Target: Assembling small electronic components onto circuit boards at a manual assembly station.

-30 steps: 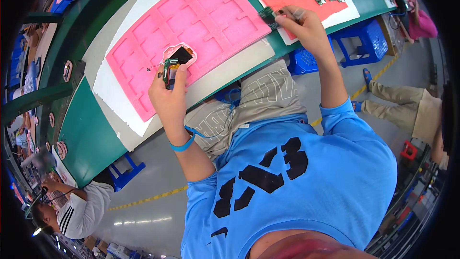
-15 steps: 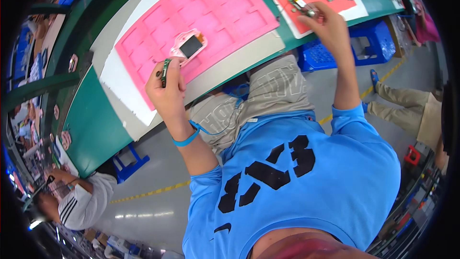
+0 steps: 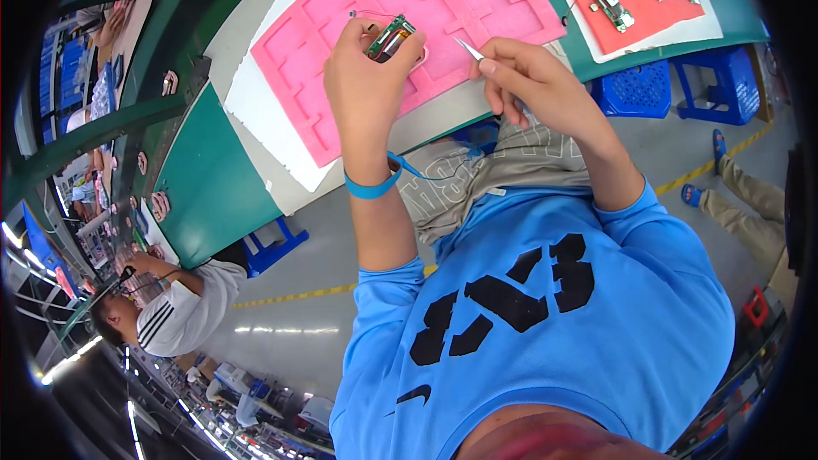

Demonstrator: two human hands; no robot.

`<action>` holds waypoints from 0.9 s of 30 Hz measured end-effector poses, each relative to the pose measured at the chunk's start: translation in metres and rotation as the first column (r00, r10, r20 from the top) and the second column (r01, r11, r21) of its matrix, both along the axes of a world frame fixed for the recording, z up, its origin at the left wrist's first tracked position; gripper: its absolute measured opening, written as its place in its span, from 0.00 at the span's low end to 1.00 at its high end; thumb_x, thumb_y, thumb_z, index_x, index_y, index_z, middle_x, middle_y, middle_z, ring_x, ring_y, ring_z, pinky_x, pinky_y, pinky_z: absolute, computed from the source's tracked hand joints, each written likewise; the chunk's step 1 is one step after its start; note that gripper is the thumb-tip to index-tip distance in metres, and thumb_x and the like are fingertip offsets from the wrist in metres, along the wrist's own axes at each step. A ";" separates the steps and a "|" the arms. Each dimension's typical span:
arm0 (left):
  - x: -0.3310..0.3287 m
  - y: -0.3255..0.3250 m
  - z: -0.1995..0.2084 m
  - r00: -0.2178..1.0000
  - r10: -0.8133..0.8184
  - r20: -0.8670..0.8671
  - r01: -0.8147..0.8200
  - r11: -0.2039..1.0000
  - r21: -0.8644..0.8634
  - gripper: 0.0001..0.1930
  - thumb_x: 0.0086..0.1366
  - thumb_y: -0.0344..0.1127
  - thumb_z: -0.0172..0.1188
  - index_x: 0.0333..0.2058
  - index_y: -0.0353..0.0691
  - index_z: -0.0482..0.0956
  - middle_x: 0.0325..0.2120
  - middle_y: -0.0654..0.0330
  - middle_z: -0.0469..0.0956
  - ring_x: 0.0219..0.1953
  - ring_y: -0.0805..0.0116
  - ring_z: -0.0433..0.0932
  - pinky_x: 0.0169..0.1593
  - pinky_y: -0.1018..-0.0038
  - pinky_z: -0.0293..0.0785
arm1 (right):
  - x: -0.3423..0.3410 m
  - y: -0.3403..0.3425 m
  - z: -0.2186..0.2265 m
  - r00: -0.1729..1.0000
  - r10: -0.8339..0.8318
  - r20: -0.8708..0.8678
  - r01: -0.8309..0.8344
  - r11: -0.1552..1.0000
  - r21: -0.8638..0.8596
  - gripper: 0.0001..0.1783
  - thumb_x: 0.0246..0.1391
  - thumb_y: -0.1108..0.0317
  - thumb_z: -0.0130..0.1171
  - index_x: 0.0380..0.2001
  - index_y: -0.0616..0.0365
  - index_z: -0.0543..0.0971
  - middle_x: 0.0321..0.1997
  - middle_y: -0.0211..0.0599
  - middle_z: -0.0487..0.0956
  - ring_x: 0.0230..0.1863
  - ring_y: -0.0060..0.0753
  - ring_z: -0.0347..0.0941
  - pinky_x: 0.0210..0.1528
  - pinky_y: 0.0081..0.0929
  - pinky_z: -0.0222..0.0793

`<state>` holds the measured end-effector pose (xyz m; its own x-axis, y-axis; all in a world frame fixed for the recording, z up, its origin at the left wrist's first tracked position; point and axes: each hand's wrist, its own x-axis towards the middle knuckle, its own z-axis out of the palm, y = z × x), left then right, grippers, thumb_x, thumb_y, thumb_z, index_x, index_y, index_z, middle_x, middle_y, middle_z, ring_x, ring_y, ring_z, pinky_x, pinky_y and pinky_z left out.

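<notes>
A co-worker in a white striped shirt (image 3: 183, 315) sits at the far left beside the long green table (image 3: 213, 187). On a white sheet near the table's near edge lies one pink moulded tray with rectangular pockets (image 3: 341, 43). The left hand (image 3: 366, 77), with a blue wristband (image 3: 371, 187), has its grip pinched shut around one small green-and-gold circuit part with a thin wire (image 3: 390, 37), held over the pink tray. The right hand (image 3: 532, 89) pinches one pair of slim metal tweezers (image 3: 469, 48), tip just beside that part. Toward the table's right corner, one orange mat (image 3: 635, 0) carries four visible similar small circuit parts (image 3: 609, 4). Two blue plastic stools (image 3: 673, 89) stand under that edge.
</notes>
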<state>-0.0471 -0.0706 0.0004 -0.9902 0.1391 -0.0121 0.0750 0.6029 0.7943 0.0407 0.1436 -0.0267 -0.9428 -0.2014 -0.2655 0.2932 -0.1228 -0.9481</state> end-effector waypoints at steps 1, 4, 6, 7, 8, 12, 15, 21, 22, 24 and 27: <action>0.000 0.000 -0.001 0.999 0.028 0.033 -0.029 0.998 0.048 0.18 0.61 0.35 0.75 0.46 0.34 0.81 0.32 0.52 0.89 0.28 0.68 0.84 0.30 0.77 0.78 | -0.002 -0.004 0.001 1.000 0.016 0.016 -0.015 0.999 -0.034 0.10 0.78 0.66 0.50 0.43 0.59 0.78 0.24 0.31 0.80 0.16 0.18 0.68 0.19 0.16 0.63; -0.002 -0.003 -0.003 0.991 0.074 0.115 -0.089 0.987 0.134 0.19 0.61 0.32 0.75 0.49 0.34 0.80 0.34 0.50 0.90 0.30 0.67 0.86 0.30 0.78 0.80 | -0.008 -0.013 0.003 0.997 0.042 0.057 -0.036 0.994 -0.108 0.11 0.77 0.64 0.51 0.41 0.58 0.78 0.23 0.32 0.81 0.16 0.20 0.71 0.20 0.16 0.65; -0.002 -0.005 -0.005 0.986 0.064 0.156 -0.105 0.958 0.269 0.21 0.61 0.29 0.74 0.51 0.34 0.78 0.33 0.50 0.89 0.30 0.68 0.86 0.30 0.78 0.81 | -0.012 -0.019 0.004 0.992 0.084 0.091 -0.071 0.988 -0.137 0.12 0.77 0.64 0.50 0.41 0.59 0.77 0.22 0.35 0.82 0.15 0.22 0.71 0.19 0.17 0.65; -0.002 -0.007 -0.006 0.983 0.058 0.177 -0.115 0.936 0.334 0.22 0.60 0.27 0.73 0.52 0.35 0.77 0.33 0.50 0.89 0.30 0.68 0.87 0.30 0.79 0.82 | -0.013 -0.021 0.005 0.989 0.105 0.108 -0.088 0.984 -0.152 0.12 0.77 0.64 0.49 0.41 0.59 0.77 0.22 0.36 0.82 0.15 0.23 0.71 0.18 0.18 0.65; -0.002 -0.008 -0.006 0.979 0.051 0.197 -0.127 0.909 0.397 0.23 0.60 0.26 0.73 0.54 0.35 0.76 0.33 0.49 0.89 0.30 0.68 0.87 0.30 0.79 0.82 | -0.015 -0.024 0.005 0.984 0.127 0.124 -0.105 0.980 -0.167 0.12 0.78 0.64 0.49 0.41 0.59 0.76 0.22 0.38 0.82 0.14 0.24 0.72 0.18 0.18 0.65; -0.002 -0.012 -0.004 0.970 0.056 0.236 -0.156 0.888 0.433 0.22 0.62 0.23 0.72 0.54 0.33 0.77 0.32 0.49 0.88 0.26 0.70 0.82 0.28 0.82 0.78 | -0.022 -0.033 0.006 0.970 0.179 0.166 -0.136 0.961 -0.241 0.13 0.79 0.64 0.46 0.41 0.59 0.75 0.20 0.39 0.82 0.11 0.23 0.68 0.15 0.17 0.63; -0.002 -0.014 -0.003 0.966 0.046 0.256 -0.160 0.880 0.447 0.22 0.62 0.22 0.71 0.55 0.33 0.76 0.31 0.49 0.88 0.25 0.71 0.81 0.27 0.83 0.76 | -0.023 -0.038 0.007 0.962 0.191 0.197 -0.133 0.952 -0.274 0.13 0.80 0.63 0.46 0.41 0.59 0.74 0.19 0.39 0.81 0.09 0.22 0.66 0.13 0.17 0.61; -0.004 -0.021 -0.007 0.966 -0.018 0.259 -0.105 0.885 0.454 0.24 0.62 0.21 0.70 0.56 0.34 0.75 0.32 0.48 0.88 0.25 0.71 0.84 0.25 0.83 0.77 | -0.026 -0.042 0.010 0.954 0.166 0.249 -0.097 0.959 -0.266 0.14 0.81 0.62 0.46 0.41 0.59 0.74 0.17 0.38 0.80 0.07 0.21 0.63 0.11 0.16 0.59; -0.004 -0.022 -0.008 0.966 -0.028 0.256 -0.093 0.889 0.448 0.24 0.62 0.21 0.69 0.57 0.35 0.74 0.32 0.48 0.88 0.25 0.70 0.85 0.25 0.83 0.78 | -0.026 -0.042 0.010 0.954 0.164 0.252 -0.098 0.962 -0.256 0.15 0.81 0.62 0.46 0.40 0.60 0.74 0.17 0.37 0.80 0.07 0.21 0.62 0.10 0.16 0.59; -0.005 -0.023 -0.010 0.967 -0.042 0.253 -0.077 0.893 0.444 0.25 0.62 0.21 0.69 0.57 0.36 0.74 0.32 0.47 0.88 0.25 0.70 0.86 0.25 0.82 0.79 | -0.026 -0.043 0.010 0.954 0.159 0.256 -0.095 0.965 -0.243 0.15 0.81 0.62 0.46 0.40 0.60 0.74 0.17 0.37 0.79 0.07 0.21 0.62 0.10 0.16 0.59; -0.005 -0.023 -0.011 0.967 -0.055 0.249 -0.070 0.881 0.467 0.25 0.62 0.21 0.69 0.57 0.36 0.74 0.32 0.47 0.88 0.26 0.69 0.86 0.24 0.83 0.79 | -0.027 -0.047 0.013 0.953 0.141 0.269 -0.081 0.972 -0.223 0.15 0.81 0.62 0.46 0.40 0.59 0.74 0.16 0.37 0.79 0.07 0.21 0.61 0.10 0.16 0.59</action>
<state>-0.0525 -0.0941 -0.0107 -0.9643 0.1832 -0.1914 -0.1640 0.1543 0.9743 0.0139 0.0968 -0.0141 -0.8044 -0.3790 -0.4574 0.5667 -0.2586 -0.7823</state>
